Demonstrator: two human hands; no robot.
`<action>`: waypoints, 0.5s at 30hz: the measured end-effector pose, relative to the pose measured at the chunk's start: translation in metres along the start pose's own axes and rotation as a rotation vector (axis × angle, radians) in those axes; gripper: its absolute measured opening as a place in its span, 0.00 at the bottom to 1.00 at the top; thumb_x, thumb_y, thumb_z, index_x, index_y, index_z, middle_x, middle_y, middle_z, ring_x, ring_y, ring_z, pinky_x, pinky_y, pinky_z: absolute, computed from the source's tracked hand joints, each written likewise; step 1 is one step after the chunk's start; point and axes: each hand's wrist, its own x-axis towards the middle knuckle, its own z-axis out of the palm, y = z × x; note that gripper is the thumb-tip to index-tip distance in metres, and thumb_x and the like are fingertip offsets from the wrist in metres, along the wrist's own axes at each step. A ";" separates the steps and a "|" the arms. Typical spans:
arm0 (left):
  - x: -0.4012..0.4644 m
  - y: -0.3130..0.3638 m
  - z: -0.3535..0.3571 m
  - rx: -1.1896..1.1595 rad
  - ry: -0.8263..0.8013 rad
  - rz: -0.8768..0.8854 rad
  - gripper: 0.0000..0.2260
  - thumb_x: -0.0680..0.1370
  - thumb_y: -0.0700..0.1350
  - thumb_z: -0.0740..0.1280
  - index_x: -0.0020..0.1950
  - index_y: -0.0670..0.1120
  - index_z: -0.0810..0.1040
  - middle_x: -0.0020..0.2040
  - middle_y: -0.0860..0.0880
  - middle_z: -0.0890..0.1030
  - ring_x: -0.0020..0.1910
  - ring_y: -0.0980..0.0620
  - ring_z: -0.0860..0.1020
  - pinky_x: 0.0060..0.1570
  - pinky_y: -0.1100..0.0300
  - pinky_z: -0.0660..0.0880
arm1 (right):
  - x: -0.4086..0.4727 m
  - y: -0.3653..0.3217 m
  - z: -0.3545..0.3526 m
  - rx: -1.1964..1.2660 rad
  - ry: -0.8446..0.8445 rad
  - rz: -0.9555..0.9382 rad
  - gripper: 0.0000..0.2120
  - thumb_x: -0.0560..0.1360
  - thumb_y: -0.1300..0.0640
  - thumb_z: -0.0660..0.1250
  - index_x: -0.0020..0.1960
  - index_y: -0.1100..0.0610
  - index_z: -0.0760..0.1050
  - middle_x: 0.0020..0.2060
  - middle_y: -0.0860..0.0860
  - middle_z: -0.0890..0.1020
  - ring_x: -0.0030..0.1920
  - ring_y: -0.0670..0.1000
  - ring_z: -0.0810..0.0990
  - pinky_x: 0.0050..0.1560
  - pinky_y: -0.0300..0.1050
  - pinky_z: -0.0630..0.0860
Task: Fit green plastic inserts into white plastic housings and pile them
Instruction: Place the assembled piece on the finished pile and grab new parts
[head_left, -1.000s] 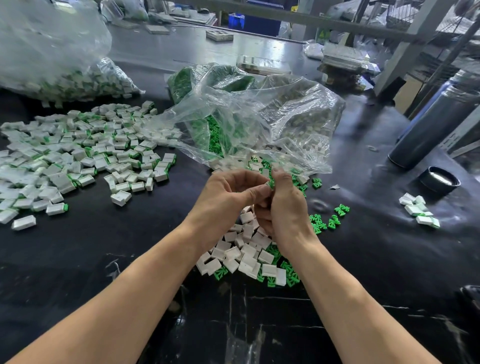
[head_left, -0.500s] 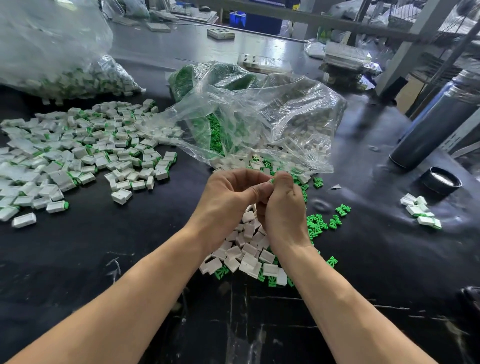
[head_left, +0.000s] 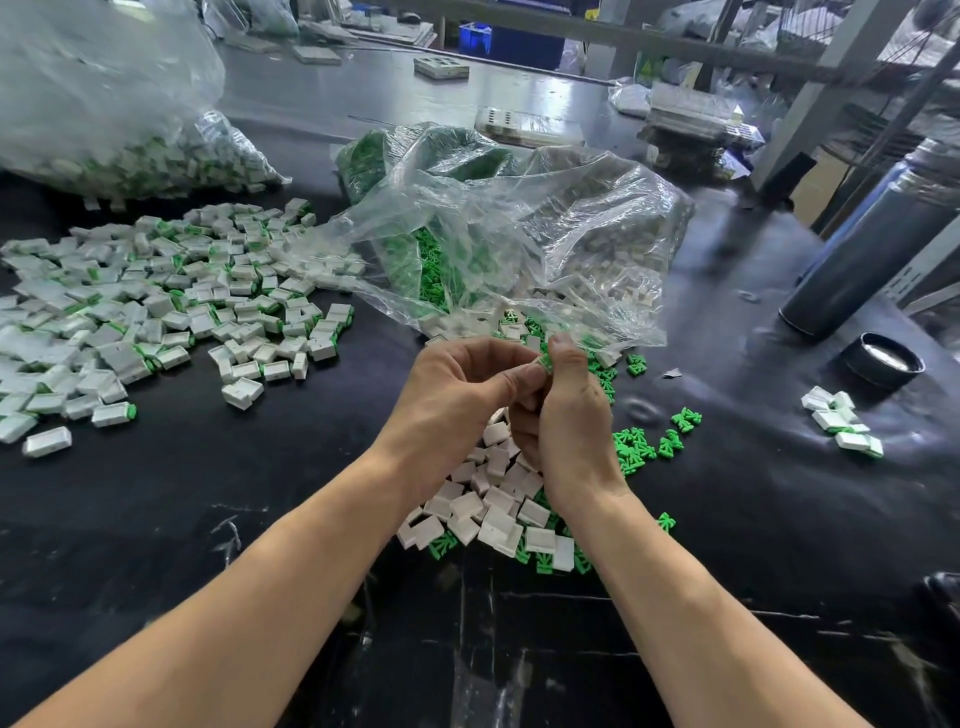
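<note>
Fingers (head_left: 563, 358) of both hands pinch green insert (head_left: 545, 362) btwn tips.

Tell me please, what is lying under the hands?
Loose white housings and green inserts lie piled on the table. The hands cover the pile's middle.

Both forearms stretched forward, left hand (head_left: 457, 395) and right hand (head_left: 566, 415) touching, fingers curled, fingertips pinched together

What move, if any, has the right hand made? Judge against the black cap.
No. The right hand stays put left of the black cap, pinching the green insert.
</note>
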 end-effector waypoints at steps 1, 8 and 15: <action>0.000 0.000 0.000 -0.004 0.003 -0.003 0.02 0.78 0.36 0.71 0.48 0.40 0.84 0.39 0.46 0.84 0.38 0.53 0.82 0.42 0.62 0.78 | 0.000 0.000 0.001 -0.007 0.005 -0.011 0.30 0.79 0.37 0.50 0.26 0.44 0.78 0.20 0.41 0.70 0.21 0.40 0.67 0.24 0.39 0.63; -0.002 -0.001 0.002 -0.017 0.046 -0.019 0.02 0.78 0.36 0.72 0.47 0.41 0.84 0.40 0.45 0.86 0.39 0.52 0.82 0.41 0.61 0.80 | 0.001 0.003 0.005 -0.174 0.110 -0.051 0.27 0.78 0.38 0.48 0.29 0.39 0.79 0.22 0.41 0.75 0.25 0.39 0.72 0.31 0.43 0.67; -0.003 -0.003 0.003 0.021 0.065 0.009 0.02 0.78 0.38 0.72 0.48 0.41 0.85 0.44 0.42 0.87 0.42 0.50 0.84 0.46 0.60 0.81 | 0.000 0.006 0.001 -0.273 0.174 -0.129 0.29 0.87 0.46 0.48 0.32 0.50 0.74 0.21 0.38 0.75 0.24 0.37 0.73 0.26 0.31 0.66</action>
